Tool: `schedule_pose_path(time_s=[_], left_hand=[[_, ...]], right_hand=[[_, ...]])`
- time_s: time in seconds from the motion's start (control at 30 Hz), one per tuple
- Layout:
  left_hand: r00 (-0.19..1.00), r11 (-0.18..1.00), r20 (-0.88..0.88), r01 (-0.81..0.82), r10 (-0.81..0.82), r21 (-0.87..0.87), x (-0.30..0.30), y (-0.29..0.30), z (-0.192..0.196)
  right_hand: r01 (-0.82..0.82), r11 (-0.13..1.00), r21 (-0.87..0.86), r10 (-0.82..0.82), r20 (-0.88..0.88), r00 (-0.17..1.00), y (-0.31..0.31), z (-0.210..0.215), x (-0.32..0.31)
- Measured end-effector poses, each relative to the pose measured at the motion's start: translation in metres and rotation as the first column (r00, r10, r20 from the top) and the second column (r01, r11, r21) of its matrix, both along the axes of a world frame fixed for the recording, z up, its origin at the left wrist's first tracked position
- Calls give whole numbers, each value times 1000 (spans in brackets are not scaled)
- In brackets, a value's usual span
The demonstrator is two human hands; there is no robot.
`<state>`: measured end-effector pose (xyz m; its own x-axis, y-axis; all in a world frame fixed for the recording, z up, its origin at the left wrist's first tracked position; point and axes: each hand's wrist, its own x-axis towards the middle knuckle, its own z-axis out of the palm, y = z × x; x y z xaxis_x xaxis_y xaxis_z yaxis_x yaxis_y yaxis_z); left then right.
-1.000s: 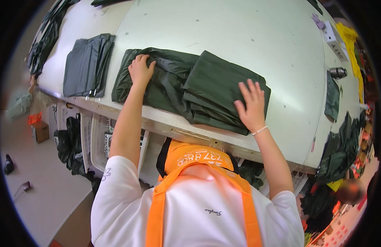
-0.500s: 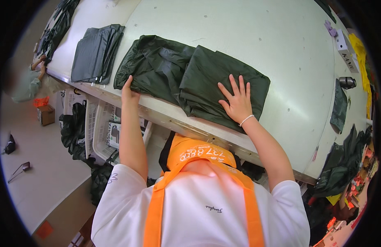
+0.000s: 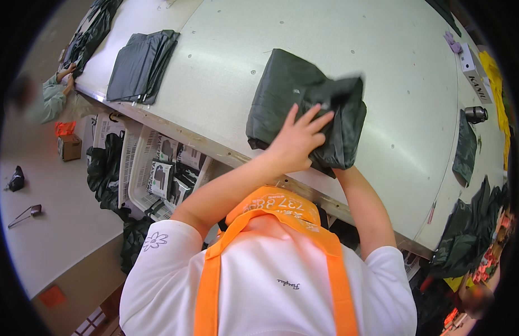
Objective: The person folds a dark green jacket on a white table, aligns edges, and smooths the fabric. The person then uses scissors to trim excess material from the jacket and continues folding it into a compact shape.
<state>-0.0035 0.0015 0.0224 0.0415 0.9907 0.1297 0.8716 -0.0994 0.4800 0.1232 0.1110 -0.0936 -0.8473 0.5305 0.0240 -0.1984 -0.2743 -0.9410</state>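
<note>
1. Here we press our left hand (image 3: 296,143) flat on the dark green folded garment (image 3: 304,106), fingers spread and released, palm resting on its near half.
2. Our right hand is hidden under the near right edge of that garment; only the forearm (image 3: 363,210) shows, so we cannot tell whether its fingers are clenched or loose.
3. The garment lies on the pale worktable (image 3: 349,45), close to the near edge, folded into a thick bundle; its upper right corner is blurred.
4. Further left on the table sits a stack of dark grey folded pieces (image 3: 140,67), well apart from our bundle.
5. At the far left another person's hand (image 3: 66,73) rests by the table's corner, beside a heap of dark cloth (image 3: 94,31).
6. To the right we see a dark green piece (image 3: 466,148) lying flat, a small black cylinder (image 3: 476,114) just above it, and a white box (image 3: 473,64) near the table's far edge.
7. Below the table's near edge stands a white basket (image 3: 137,168) holding dark packets.
8. We wear an orange apron (image 3: 270,235) over a white shirt.
</note>
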Motion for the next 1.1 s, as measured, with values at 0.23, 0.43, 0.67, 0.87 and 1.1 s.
schedule_pose_path(time_s=[0.23, 0.43, 0.67, 0.87, 1.1], left_hand=[[994, 997, -106, 8, -17, -78, 23, 7, -80], [930, 959, -238, 271, -282, -77, 12, 6, -71], [987, 997, -155, -44, 35, -61, -30, -70, -74], [993, 969, 13, 116, -116, -217, -37, -111, -61], [939, 939, 339, 174, -67, -296, -84, -73, -66]], right_hand=[[597, 730, -334, -558, 213, 802, 71, 21, 26], [10, 804, 595, -401, 529, 748, 124, 30, 58], [76, 682, 728, -590, 486, 644, -47, 14, 114], [-128, 604, 786, -542, 523, 657, -38, 86, 114], [-447, 129, 885, -614, 426, 665, -30, 39, -7]])
